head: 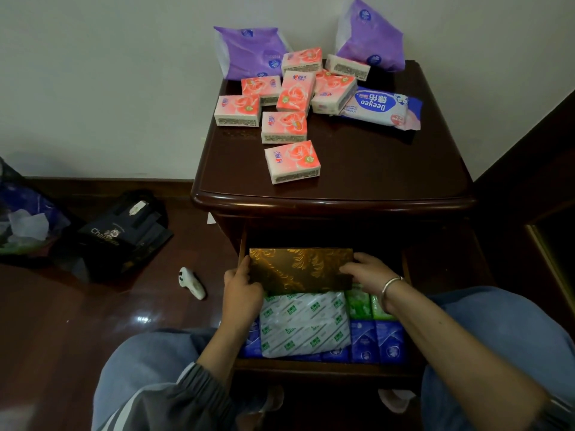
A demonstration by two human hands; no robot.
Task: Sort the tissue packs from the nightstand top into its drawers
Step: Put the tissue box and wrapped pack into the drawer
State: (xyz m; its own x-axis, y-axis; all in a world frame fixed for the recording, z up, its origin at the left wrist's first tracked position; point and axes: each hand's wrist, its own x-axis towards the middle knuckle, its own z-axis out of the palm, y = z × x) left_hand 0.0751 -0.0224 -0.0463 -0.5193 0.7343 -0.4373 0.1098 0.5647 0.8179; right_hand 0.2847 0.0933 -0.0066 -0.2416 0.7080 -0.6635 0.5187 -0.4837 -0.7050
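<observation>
Status: roughly half done, judging by the layout.

Both grips are clamped on a gold embossed flat box (pixel 300 269). The left hand (pixel 242 290) curls round its left edge and the right hand (pixel 364 272) pinches its right edge. The box sits over the far part of the open drawer (pixel 311 367), not clearly set down yet.

In the drawer:
- white-and-green printed soft pack (pixel 305 325) on top
- green packs (pixel 357 303) to the right
- blue packs (pixel 376 340) near right

Left on the dark wooden nightstand top (pixel 373 169):
- at least eight pink rose-print tissue packs (pixel 292 161)
- two purple plastic bags (pixel 249 51) at the far edge
- one blue-and-white wipes pack (pixel 379 107) to the right

The drawer looks nearly full, so the rest likely needs another drawer.
</observation>
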